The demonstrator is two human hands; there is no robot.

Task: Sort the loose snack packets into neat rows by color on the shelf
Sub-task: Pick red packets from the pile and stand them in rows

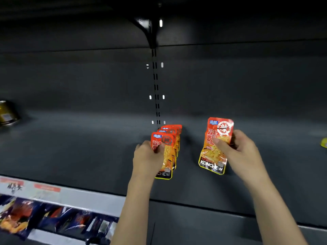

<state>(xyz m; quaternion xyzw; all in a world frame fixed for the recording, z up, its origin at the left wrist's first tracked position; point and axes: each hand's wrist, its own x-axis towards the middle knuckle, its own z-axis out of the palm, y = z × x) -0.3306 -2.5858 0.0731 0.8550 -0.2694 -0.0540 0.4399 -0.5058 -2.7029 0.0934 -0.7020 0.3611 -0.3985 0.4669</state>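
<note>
A row of several orange-red snack packets [174, 138] stands upright on the dark shelf [79, 147], running from front to back near the middle. My left hand [147, 158] holds the front packet of that row from its left side, thumb on its face. To the right, my right hand [237, 149] grips a separate orange-red packet [215, 147] upright, its black-and-yellow bottom edge close to the shelf surface. The two packets are apart by about a hand's width.
A gold tin can [8, 113] sits at the far left of the shelf. A yellow object [324, 143] peeks in at the right edge. A slotted upright [156, 85] runs up the back wall. Below, a lower shelf holds dark blue packets [53, 218] behind a price strip [70, 195].
</note>
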